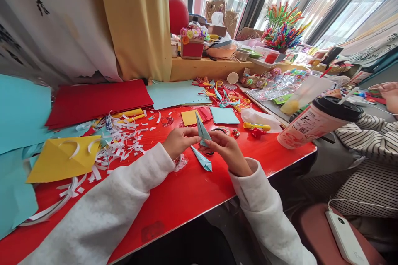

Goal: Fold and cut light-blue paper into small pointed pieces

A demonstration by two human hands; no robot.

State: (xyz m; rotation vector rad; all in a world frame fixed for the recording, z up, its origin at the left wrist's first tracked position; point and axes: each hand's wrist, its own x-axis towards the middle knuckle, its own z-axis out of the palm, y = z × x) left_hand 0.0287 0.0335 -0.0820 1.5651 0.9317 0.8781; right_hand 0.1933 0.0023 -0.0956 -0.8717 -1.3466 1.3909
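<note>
Between my two hands is a light blue folded paper piece (202, 129), narrow and pointed, its tip standing upward. The fingers of my left hand (180, 143) pinch it from the left side. My right hand (230, 151) grips its lower right part with thumb and fingers. A second light blue folded paper (202, 160), long and pointed, lies on the red table (183, 194) just below my hands. Behind my right hand, dark scissor-like loops show in part. Square sheets of yellow paper (189, 118) and light blue paper (224, 115) lie just beyond.
White paper shreds (124, 140) and a yellow envelope-like paper (66, 157) lie to the left. Red card sheets (99, 101) are at the back. On the right stand a glue stick (256, 126) and a large lidded drink cup (315, 122). A person in a striped sleeve (367, 136) sits beyond.
</note>
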